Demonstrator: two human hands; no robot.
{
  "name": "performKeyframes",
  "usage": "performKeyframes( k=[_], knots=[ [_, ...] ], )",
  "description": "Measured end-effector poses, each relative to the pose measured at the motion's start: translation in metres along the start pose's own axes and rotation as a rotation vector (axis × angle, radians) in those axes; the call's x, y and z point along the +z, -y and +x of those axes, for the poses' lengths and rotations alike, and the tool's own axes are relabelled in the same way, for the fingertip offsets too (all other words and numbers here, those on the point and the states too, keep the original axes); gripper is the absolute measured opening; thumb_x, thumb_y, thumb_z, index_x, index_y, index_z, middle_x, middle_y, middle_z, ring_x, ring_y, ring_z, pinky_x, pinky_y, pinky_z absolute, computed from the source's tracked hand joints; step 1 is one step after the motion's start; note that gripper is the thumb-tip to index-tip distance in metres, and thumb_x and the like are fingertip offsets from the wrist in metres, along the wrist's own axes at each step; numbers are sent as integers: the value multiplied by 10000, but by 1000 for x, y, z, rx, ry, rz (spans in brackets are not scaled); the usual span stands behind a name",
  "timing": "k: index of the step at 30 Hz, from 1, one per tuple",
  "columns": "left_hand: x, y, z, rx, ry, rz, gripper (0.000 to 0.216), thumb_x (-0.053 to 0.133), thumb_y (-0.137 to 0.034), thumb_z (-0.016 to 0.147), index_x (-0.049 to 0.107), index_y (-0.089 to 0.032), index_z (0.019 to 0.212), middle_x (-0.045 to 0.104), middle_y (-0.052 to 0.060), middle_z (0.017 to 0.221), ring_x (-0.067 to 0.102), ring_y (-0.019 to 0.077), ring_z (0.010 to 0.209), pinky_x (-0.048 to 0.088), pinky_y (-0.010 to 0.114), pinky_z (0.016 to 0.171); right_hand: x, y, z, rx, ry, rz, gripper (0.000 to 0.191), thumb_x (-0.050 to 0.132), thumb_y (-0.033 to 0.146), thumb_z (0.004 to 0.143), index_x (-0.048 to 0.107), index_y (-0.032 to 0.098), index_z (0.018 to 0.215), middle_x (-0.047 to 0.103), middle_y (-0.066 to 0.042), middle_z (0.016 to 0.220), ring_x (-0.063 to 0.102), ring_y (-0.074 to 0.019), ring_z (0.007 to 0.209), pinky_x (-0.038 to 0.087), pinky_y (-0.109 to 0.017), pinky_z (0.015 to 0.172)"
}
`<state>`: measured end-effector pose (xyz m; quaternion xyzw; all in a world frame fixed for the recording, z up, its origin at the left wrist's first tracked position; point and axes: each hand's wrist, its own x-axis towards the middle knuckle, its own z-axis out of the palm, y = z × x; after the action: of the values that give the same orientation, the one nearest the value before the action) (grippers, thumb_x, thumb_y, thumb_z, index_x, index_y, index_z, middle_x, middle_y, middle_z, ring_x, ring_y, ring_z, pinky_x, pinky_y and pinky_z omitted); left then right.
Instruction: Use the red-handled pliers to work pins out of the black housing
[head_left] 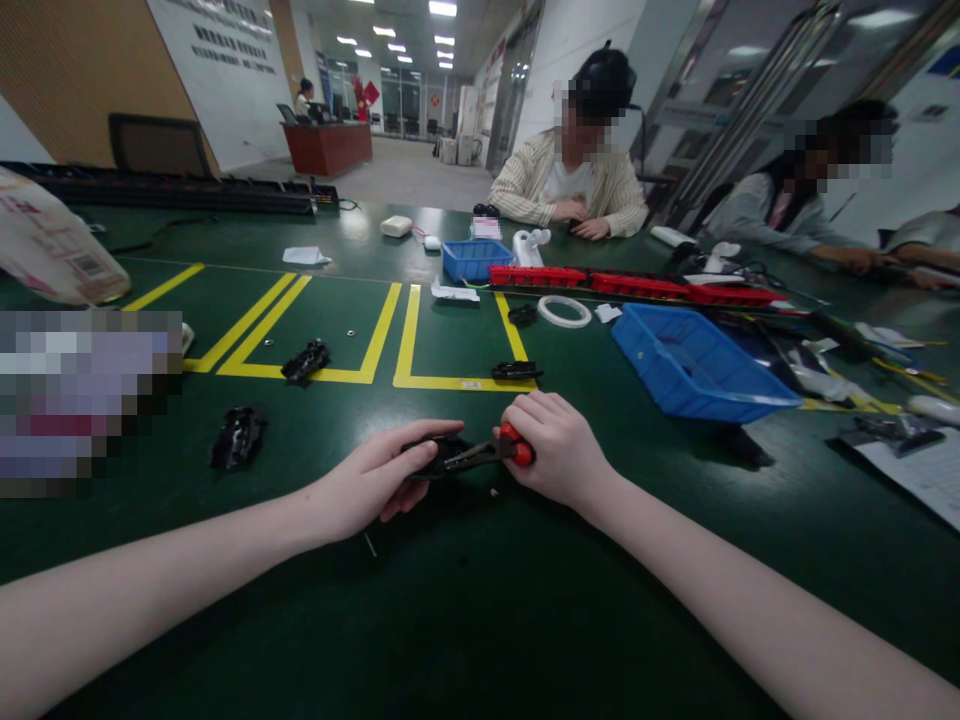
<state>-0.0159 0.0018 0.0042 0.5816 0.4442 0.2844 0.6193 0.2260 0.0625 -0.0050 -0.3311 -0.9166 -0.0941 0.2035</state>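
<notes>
My left hand (386,468) is closed around a small black plastic part (437,452), thumb on top and fingers beneath. Wrapped in my right hand (556,447) are the red handles of long-nose pliers (484,455). The pliers' dark jaws point left and reach onto the black part; whether they grip anything there I cannot tell. Just beyond my right hand, another black part (516,370) lies by the yellow tape. More black parts rest to the left, one on the tape (306,361) and one nearer me (238,437).
Right of my hands stands a blue bin (697,365), with a smaller blue bin (477,260) farther back. A red strip (637,285) and a white tape roll (564,312) lie beyond. Papers and tools crowd the right side. Two people sit across the green table (465,620).
</notes>
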Motion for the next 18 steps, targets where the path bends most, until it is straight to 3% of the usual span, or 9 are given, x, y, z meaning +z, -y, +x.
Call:
performKeyframes(
  k=[18],
  knots=[
    [0, 4, 2, 54, 23, 43, 487, 400, -426, 1003, 402, -209, 1440, 508, -53, 614, 432, 69, 465, 327, 151, 413, -1, 1, 1, 13, 21, 20, 16, 577, 188, 795, 575, 174, 786, 623, -69, 800, 499, -198, 757, 366, -321, 700]
  ],
)
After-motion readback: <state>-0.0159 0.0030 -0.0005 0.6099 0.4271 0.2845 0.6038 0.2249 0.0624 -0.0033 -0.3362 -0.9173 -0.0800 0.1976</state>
